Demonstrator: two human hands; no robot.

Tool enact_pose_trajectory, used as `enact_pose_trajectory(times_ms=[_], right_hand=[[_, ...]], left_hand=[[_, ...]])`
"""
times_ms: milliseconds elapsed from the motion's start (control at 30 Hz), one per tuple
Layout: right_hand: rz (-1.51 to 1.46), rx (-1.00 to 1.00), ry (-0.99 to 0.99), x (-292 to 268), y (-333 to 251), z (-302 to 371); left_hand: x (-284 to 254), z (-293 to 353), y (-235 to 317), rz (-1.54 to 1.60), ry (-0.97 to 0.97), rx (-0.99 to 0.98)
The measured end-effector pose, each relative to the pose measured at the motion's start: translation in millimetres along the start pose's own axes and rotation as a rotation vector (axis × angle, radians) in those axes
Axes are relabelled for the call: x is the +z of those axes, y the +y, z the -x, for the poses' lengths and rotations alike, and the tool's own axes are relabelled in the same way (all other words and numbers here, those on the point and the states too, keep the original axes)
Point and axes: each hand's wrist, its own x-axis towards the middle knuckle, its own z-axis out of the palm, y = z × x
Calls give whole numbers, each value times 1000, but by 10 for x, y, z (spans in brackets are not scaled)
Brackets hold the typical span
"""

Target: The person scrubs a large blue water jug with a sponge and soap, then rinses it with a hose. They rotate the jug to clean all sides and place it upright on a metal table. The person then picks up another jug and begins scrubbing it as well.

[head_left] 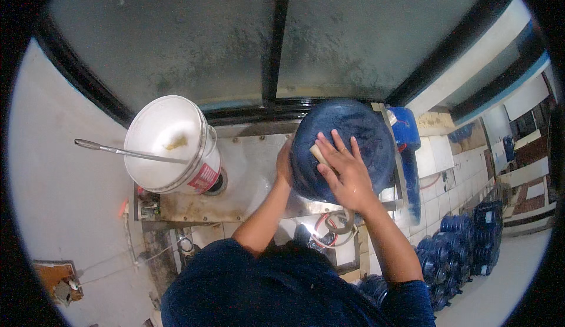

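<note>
A large round blue water jug stands on the metal counter, its wet-looking flat end facing me. My left hand grips its left side, with the fingertips partly hidden along the jug's edge. Against the flat end, my right hand presses a small cream-coloured sponge, fingers spread over it and most of it covered by the palm. To the left is a white bucket with a yellowish smear inside. A long metal handle lies across its rim, sticking out to the left.
The metal counter runs under a wet, dark-framed glass panel. A blue container sits right of the jug. Below the counter hangs a looped hose. Several blue water jugs are stacked on the tiled floor at right.
</note>
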Motion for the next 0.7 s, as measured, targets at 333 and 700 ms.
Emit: enact_pose_trajectory(times_ms=[333, 700], right_hand=[[43, -52, -40, -41, -12, -23], [-1, -51, -34, -50, 22, -14]], left_hand=[[-543, -191, -624, -33, -48, -175], [-774, -35, -1293, 244, 144, -164]])
